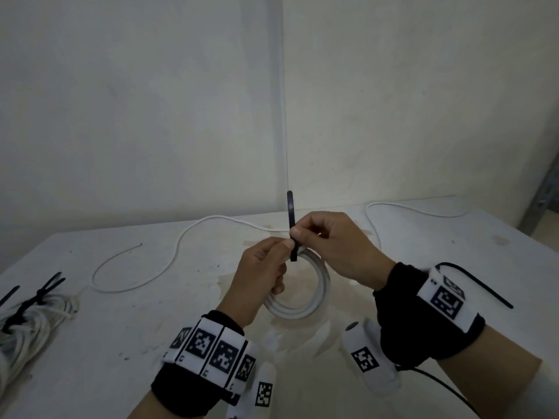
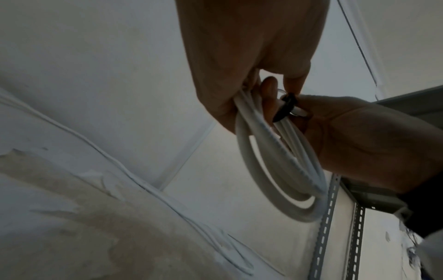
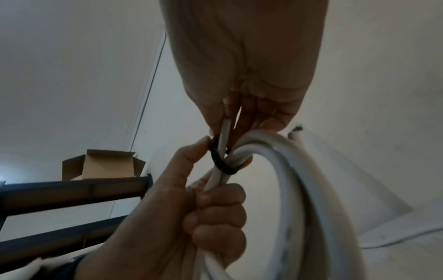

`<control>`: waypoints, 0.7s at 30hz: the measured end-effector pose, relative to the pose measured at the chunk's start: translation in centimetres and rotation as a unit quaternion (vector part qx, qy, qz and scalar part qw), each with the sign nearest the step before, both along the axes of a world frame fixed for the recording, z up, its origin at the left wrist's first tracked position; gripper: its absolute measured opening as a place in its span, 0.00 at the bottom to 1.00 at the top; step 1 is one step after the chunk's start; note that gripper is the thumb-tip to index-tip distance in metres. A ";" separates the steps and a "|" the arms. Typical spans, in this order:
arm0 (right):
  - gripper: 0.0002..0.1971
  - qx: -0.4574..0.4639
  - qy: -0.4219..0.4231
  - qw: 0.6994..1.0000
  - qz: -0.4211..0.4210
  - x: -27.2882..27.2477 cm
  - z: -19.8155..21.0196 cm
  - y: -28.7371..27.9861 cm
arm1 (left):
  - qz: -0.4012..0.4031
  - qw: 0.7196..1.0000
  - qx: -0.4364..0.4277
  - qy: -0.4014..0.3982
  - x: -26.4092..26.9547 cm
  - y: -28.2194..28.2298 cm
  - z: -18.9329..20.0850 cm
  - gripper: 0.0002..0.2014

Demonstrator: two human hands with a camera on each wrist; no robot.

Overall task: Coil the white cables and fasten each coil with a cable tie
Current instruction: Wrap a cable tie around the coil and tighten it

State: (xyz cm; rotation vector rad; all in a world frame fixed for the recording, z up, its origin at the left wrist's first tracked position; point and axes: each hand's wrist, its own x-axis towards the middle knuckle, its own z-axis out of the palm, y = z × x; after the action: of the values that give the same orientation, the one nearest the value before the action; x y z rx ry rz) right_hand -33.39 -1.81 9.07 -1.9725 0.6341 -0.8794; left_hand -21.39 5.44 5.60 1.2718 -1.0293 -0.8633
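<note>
Step in hand: fastening the white coil (image 1: 305, 294) with a black cable tie (image 1: 292, 228); judged to be the cinching stage, the loop not yet snug.
Left grip: the left hand (image 1: 263, 276) has its lower fingers curled round the coil's strands, thumb and forefinger pinching at the tie's loop.
Right grip: the right hand (image 1: 335, 246) is clamped on the tie by thumb and forefinger, right where the strap meets the bundle.
Where the coil is: held up off the surface (image 1: 127, 334), hanging below and between both grips.
Tie loop: in the right wrist view the black band (image 3: 221, 163) circles the strands just above the left fist; its free tail stands straight up above the right grip.
Doing it well: keep the left fist tight so no strand slips out of the band; pull the tail straight away from the head, not sideways; gather the short cable end (image 3: 296, 132) beside the right fingers into the bundle, else it may spring loose.
Coils in hand: one.
Loose white cables: one or two lines lie beyond the grips; whether they join behind the hands cannot be told (image 1: 169, 258).
Finished bundle: one, far left of the left grip, with black ties on it (image 1: 33, 316).
Spare tie: one, just right of the right wrist (image 1: 481, 285).
</note>
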 end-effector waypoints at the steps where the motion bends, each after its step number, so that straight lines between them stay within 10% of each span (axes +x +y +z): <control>1: 0.09 -0.001 -0.013 1.000 -0.008 0.0 -0.1 0.0 | -0.003 1.000 -0.005 -0.006 -0.1 0.0 0.1 0.13; 21: 0.06 -0.090 -0.006 0.993 -0.078 0.3 -1.0 -0.6 | 0.012 0.998 -0.001 -0.060 -0.7 -0.9 0.1 0.10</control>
State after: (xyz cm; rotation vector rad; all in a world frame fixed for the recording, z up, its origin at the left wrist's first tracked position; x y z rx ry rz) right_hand -33.08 -2.43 8.10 -2.0979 0.7312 -1.0744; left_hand -22.06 4.59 5.71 1.3448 -1.1076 -0.7747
